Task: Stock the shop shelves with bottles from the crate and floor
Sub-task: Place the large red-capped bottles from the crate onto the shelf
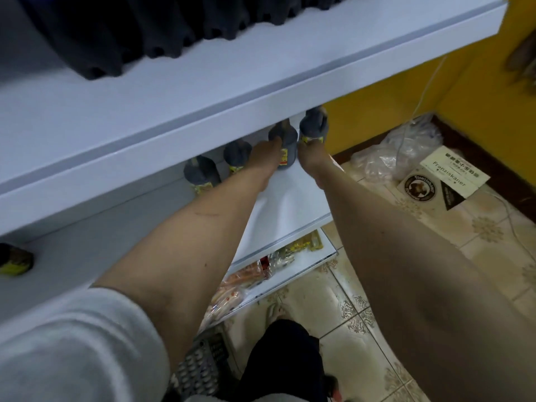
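Note:
Several dark bottles with yellow labels stand in a row at the back of the white middle shelf [290,204], half hidden by the shelf above. My left hand [265,156] grips one dark bottle [285,140] from its left side. My right hand [310,156] holds the rightmost dark bottle [313,124] at its base. Two more bottles [236,155] [201,174] stand to the left. Another dark bottle [14,261] sits at the far left edge. The grey crate [200,364] is low down by my legs.
The upper white shelf [203,82] overhangs the bottles and carries a row of dark bottles [130,33]. A lower shelf [290,271] holds packaged snacks. On the tiled floor lie a plastic bag [400,152] and a printed card [443,181] by the yellow wall.

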Demonstrator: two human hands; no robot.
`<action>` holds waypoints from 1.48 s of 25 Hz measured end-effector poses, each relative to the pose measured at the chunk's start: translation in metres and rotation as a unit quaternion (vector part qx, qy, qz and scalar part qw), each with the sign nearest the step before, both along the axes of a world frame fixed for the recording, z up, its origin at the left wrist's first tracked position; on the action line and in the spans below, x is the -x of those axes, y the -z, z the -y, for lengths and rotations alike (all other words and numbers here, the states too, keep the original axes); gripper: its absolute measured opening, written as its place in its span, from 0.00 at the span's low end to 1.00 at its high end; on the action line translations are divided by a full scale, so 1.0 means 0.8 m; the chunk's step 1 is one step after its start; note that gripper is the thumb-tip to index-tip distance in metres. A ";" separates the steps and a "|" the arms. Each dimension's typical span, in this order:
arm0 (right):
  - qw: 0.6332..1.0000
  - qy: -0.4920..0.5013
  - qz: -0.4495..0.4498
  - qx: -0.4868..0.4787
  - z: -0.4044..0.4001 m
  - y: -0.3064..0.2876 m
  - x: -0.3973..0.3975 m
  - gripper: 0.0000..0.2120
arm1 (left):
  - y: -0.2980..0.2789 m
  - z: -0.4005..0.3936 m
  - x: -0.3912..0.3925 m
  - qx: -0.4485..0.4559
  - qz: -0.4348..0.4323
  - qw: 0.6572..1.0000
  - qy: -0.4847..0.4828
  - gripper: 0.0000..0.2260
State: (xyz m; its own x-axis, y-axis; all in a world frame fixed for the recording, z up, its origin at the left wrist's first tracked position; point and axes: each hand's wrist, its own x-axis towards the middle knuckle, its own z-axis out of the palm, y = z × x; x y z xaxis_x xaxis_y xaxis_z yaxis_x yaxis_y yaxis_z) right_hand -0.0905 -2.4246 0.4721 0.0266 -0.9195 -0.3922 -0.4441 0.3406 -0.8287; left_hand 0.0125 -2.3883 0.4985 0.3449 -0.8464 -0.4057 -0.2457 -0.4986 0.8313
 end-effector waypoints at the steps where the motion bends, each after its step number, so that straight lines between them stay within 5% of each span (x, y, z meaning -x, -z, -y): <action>1: 1.000 -0.023 -0.013 0.003 -0.025 -0.010 -0.006 0.21 | -0.003 -0.022 -0.005 -0.008 0.013 1.000 0.003 0.21; 13: 0.978 -0.157 -0.103 0.086 -0.317 -0.122 -0.104 0.26 | -0.091 -0.335 -0.132 0.000 0.155 0.987 0.052 0.25; 21: 0.959 -0.253 -0.099 0.080 -0.505 -0.132 -0.220 0.28 | -0.093 -0.552 -0.248 -0.065 0.214 0.975 0.009 0.32; 27: 0.935 -0.336 -0.112 0.036 -0.588 -0.110 -0.296 0.33 | -0.083 -0.679 -0.309 -0.124 0.299 0.946 -0.025 0.27; 37: 0.836 -0.526 -0.153 -0.036 -0.652 -0.040 -0.388 0.29 | 0.000 -0.801 -0.369 -0.246 0.184 0.932 -0.192 0.28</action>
